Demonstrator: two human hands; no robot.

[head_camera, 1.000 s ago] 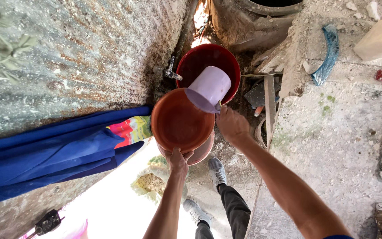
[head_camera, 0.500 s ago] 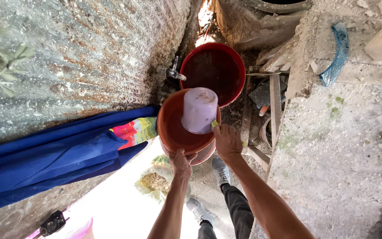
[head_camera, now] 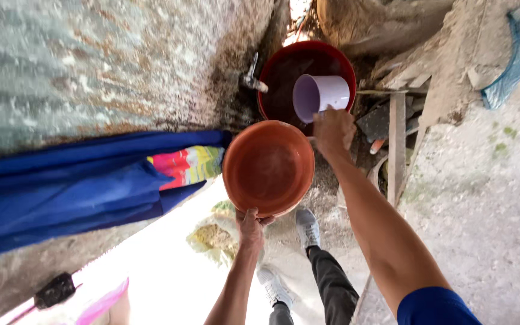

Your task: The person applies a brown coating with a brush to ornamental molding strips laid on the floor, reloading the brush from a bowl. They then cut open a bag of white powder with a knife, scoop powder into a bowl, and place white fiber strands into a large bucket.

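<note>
Orange basin (head_camera: 267, 167) hangs pinched at its rim in your left hand (head_camera: 251, 227); just beyond it, your right hand (head_camera: 333, 129) grips a white plastic mug (head_camera: 320, 96) over the red tub (head_camera: 305, 66).

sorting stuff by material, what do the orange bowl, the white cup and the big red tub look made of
Orange bowl: probably plastic; smooth, even colour, thin rim, a soft sheen inside. Left hand holds its rim.
White cup: likely plastic; thin wall, matte pale finish, held by the right hand.
Red tub: seemingly plastic; glossy rounded rim, dark inside.
</note>
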